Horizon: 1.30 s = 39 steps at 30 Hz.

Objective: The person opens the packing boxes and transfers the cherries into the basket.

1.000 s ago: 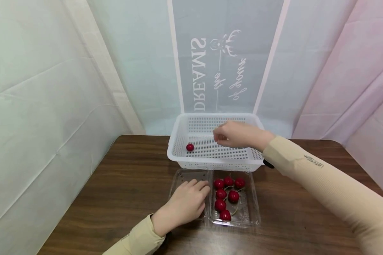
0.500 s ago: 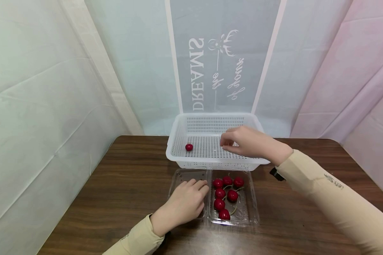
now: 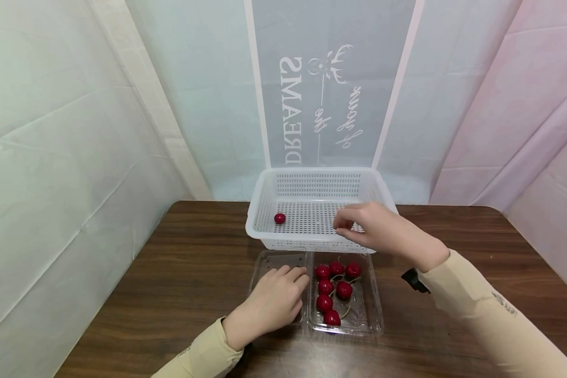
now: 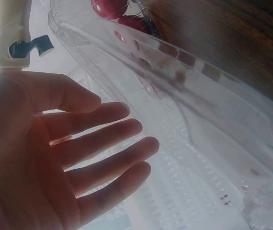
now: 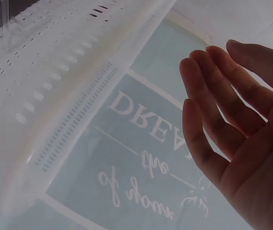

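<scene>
My left hand is over the lid half of a clear plastic clamshell box. In the left wrist view the fingers of that hand are loosely extended with nothing in them. Several red cherries, some with stems, lie in the box's right half. Above the front right part of a white plastic basket hangs my right hand. Its fingers bend loosely, and no object shows among them in the right wrist view. A single cherry lies on the basket floor at the left.
The basket stands at the back of a dark wooden table, directly behind the clamshell box. A pale cloth with mirrored lettering hangs behind, and light fabric walls rise at both sides.
My right hand has moved right and toward me, from over the middle of the basket to its front right. The left hand and the cherries have stayed in place.
</scene>
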Each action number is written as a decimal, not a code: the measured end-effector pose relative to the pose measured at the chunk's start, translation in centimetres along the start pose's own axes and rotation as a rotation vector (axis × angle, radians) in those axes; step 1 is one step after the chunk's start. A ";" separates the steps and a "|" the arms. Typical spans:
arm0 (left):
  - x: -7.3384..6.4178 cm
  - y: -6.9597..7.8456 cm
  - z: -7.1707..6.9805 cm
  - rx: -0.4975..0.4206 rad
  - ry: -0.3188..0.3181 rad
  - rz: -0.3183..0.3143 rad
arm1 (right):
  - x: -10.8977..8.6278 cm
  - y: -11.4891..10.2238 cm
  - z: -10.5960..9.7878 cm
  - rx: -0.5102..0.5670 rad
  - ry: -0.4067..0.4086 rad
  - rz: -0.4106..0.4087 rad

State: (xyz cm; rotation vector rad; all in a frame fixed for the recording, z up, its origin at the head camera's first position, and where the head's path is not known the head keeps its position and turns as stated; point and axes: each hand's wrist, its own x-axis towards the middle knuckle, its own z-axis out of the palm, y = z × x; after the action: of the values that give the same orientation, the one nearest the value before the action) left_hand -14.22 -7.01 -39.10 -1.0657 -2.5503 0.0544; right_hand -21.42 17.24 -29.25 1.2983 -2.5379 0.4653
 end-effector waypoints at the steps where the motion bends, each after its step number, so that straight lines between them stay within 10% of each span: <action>1: 0.0 0.0 0.0 -0.001 -0.001 0.000 | -0.2 -0.1 0.1 0.001 0.010 0.000; 39: 0.0 -0.1 0.2 -0.007 0.008 0.001 | -4.4 -0.3 6.1 0.152 0.025 0.126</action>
State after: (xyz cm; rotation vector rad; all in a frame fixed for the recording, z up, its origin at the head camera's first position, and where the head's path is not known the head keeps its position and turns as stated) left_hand -14.41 -7.08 -39.30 -1.0681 -2.5446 0.0413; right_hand -19.14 17.96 -36.35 1.1767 -2.6174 0.7079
